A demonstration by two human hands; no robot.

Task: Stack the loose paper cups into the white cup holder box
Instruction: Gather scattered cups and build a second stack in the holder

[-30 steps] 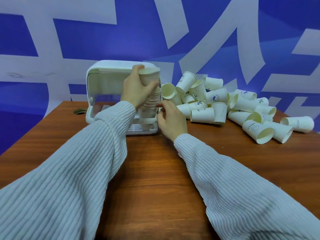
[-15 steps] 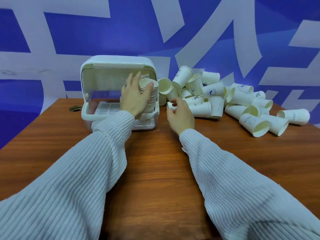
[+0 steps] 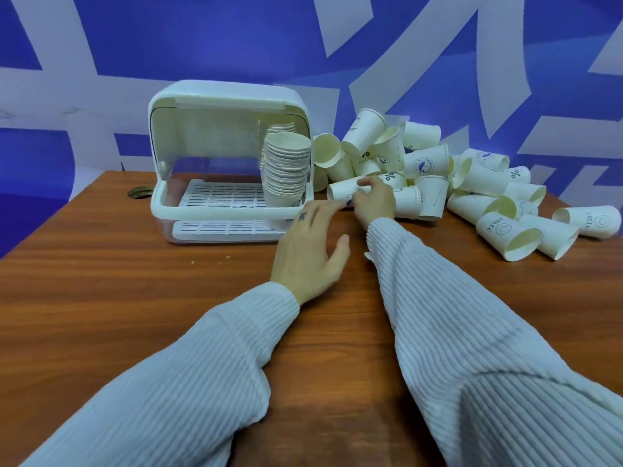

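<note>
The white cup holder box (image 3: 161, 203) stands open at the back left of the table. Two tall stacks of nested paper cups (image 3: 286, 170) stand in its right side, one behind the other. A pile of loose paper cups (image 3: 428, 163) lies to the right of the box. My right hand (image 3: 374, 200) grips a cup lying on its side (image 3: 340, 192) at the near left edge of the pile. My left hand (image 3: 310, 251) hovers over the table in front of the box's right corner, fingers spread, holding nothing, its fingertips near that cup.
The wooden table (image 3: 135, 298) has a round cable hole (image 3: 139, 192) left of the box. A blue and white patterned wall rises just behind. Several cups (image 3: 512, 234) lie scattered at the far right, near the table's edge.
My left hand let go of the front stack, left it in the box and drew back toward the loose cups. My right hand closed on a lying cup.
</note>
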